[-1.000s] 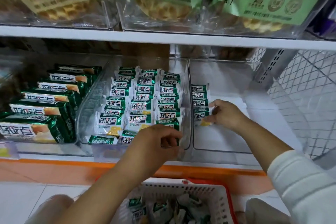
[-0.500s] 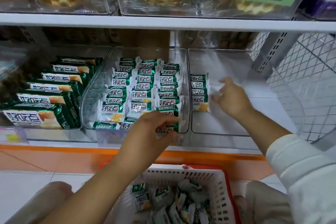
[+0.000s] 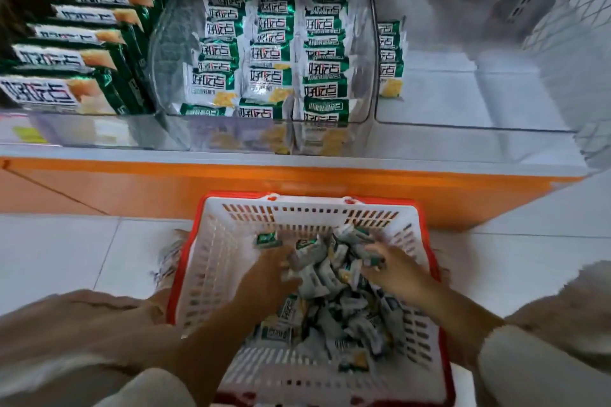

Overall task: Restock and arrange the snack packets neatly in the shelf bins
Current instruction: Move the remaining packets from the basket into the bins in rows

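Two hands, left hand (image 3: 264, 277) and right hand (image 3: 395, 271), down among loose snack packets (image 3: 314, 274) in white basket (image 3: 297, 215); motion-blurred, cannot tell either grip: clenched or released

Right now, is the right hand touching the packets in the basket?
Touching. The head view shows the right hand down in the basket, its fingers lying on the packets with no gap between them, though the frame is blurred.

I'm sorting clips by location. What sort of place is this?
Most likely a shop's snack aisle. Clear shelf bins hold rows of identical green-and-white snack packets, and a red-rimmed white shopping basket with more loose packets in it sits on the tiled floor below.
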